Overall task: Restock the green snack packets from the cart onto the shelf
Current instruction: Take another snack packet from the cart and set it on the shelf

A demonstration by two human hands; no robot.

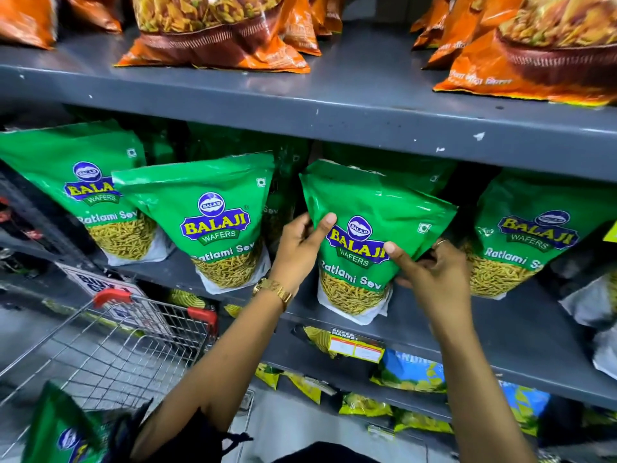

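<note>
A green snack packet [370,208] stands upright on the grey middle shelf [521,332], tilted a little to the right. My left hand [300,248] grips its left edge, thumb on the front. My right hand [430,265] grips its lower right side, thumb pressed on the logo. More green packets stand in the same row: two to the left [207,208] [80,182] and one to the right [534,235]. The wire cart [110,349] with red corners is at lower left, and one green packet [63,429] shows in it, blurred.
Orange snack bags [213,38] fill the shelf above. Yellow and blue packets [410,372] sit on the lower shelf, under a price label [355,345]. White-bottomed packets [597,305] lie at the far right. A sign [90,279] hangs behind the cart.
</note>
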